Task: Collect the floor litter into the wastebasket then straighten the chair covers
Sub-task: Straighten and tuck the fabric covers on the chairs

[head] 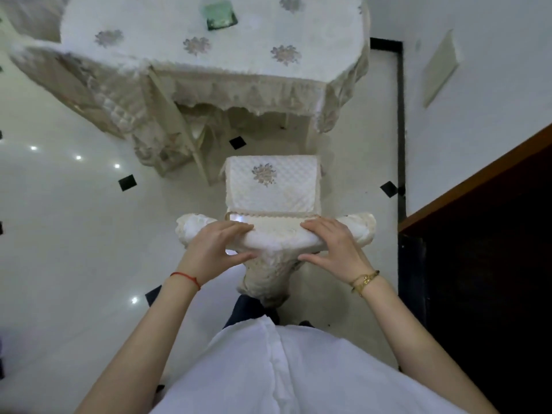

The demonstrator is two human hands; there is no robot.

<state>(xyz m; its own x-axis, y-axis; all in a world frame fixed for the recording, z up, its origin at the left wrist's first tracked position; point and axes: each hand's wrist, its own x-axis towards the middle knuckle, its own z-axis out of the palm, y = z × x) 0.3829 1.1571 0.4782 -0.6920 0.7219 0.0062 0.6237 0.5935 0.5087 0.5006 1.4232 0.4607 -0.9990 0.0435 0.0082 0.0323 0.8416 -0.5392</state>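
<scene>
A chair stands right below me, dressed in a cream quilted chair cover (276, 239) over its backrest and a matching seat cushion (273, 186) with an embroidered flower. My left hand (216, 248) grips the top of the backrest cover on its left part, fingers over the front and thumb behind. My right hand (331, 249) holds the same top edge on its right part in the same way. No litter or wastebasket shows in the view.
A table under a white flowered tablecloth (239, 55) with lace trim stands beyond the chair, a green glass object (221, 14) on it. A white wall (478, 70) and a dark wooden cabinet (478, 249) close the right side. Glossy white floor (59, 234) spreads left.
</scene>
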